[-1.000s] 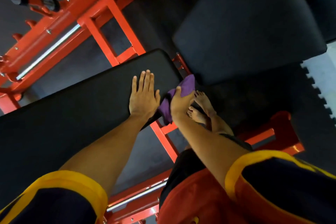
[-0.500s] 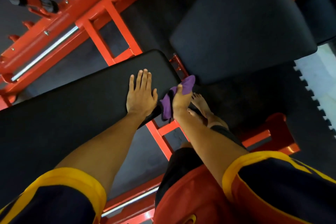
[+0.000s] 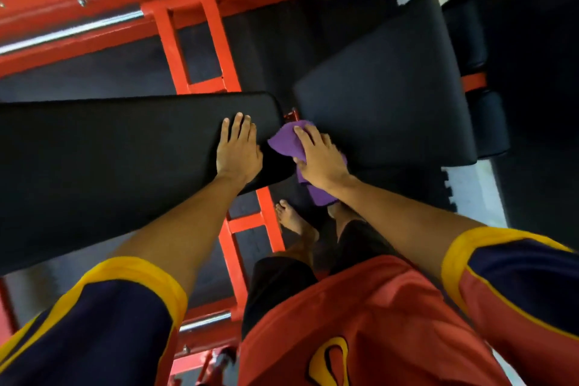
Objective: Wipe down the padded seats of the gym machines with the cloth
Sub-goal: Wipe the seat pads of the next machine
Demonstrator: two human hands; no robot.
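A long black padded bench [image 3: 109,160] runs from the left edge to the middle of the view. My left hand [image 3: 238,150] lies flat on its right end, fingers apart, holding nothing. A second black padded seat [image 3: 391,94] sits to the right, angled away. My right hand [image 3: 322,160] presses a purple cloth [image 3: 286,142] at the near left corner of that seat, over the gap between the two pads. Part of the cloth hangs below my wrist.
The orange steel frame [image 3: 200,50] with chrome rods [image 3: 69,31] runs behind and under the bench. Black roller pads [image 3: 488,122] stand at the far right. My bare feet [image 3: 294,222] stand on dark rubber mats beside a pale floor strip [image 3: 473,188].
The view has swung, so the bench now lies level. My right hand has moved the cloth from the bench's end corner onto the edge of the second seat. The left hand stays on the bench.
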